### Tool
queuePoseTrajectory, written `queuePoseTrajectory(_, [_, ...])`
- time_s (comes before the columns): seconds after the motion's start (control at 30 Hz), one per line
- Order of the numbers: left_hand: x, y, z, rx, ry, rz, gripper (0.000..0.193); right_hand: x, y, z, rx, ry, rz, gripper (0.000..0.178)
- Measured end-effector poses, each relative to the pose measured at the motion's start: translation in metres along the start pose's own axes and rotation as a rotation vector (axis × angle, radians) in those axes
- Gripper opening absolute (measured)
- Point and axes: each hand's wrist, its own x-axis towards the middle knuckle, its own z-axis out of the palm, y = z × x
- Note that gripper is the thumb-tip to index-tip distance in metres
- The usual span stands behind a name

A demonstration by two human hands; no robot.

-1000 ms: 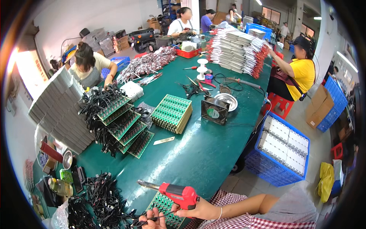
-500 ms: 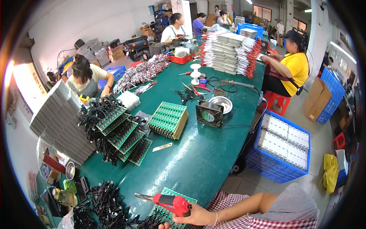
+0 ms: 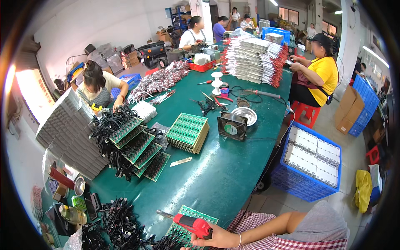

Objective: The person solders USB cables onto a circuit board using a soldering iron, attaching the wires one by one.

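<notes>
My right hand (image 3: 221, 237) comes in from the lower right, fingers wrapped round a red and black soldering gun (image 3: 193, 225). Its metal tip (image 3: 164, 214) points left, above a green circuit board panel (image 3: 199, 213). Black cables (image 3: 168, 241) lie over the panel's lower left part. At the bottom edge a small bit of a fingertip (image 3: 185, 248) shows; which hand it belongs to I cannot tell. Nothing else of my left hand can be seen.
Black cable bundles (image 3: 121, 223) lie left of the panel. Beyond are stacked circuit boards (image 3: 187, 131), cabled boards (image 3: 139, 148), a fan (image 3: 231, 126) and a metal bowl (image 3: 246, 114). A blue crate (image 3: 306, 193) stands right of the table. Co-workers sit around it.
The whole view has shifted slightly, moving things right and down. My right hand still grips the soldering gun, whose tip remains above the panel. The co-worker at left has raised their head a little.
</notes>
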Motion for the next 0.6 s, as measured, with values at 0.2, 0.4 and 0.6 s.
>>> queuePoseTrajectory(0.2, [0.005,-0.005,0.004,-0.182,-0.001,-0.01,0.018,-0.007,-0.019,0.01,0.013,0.062,-0.017,0.031])
queuePoseTrajectory(0.4, [0.005,-0.005,-0.003,-0.128,0.004,-0.032,0.02,-0.007,-0.011,0.012,-0.01,0.069,-0.034,0.031])
queuePoseTrajectory(0.6, [-0.022,0.017,0.029,0.615,-0.129,-0.438,0.037,-0.004,-0.004,0.004,-0.103,0.096,0.058,0.039])
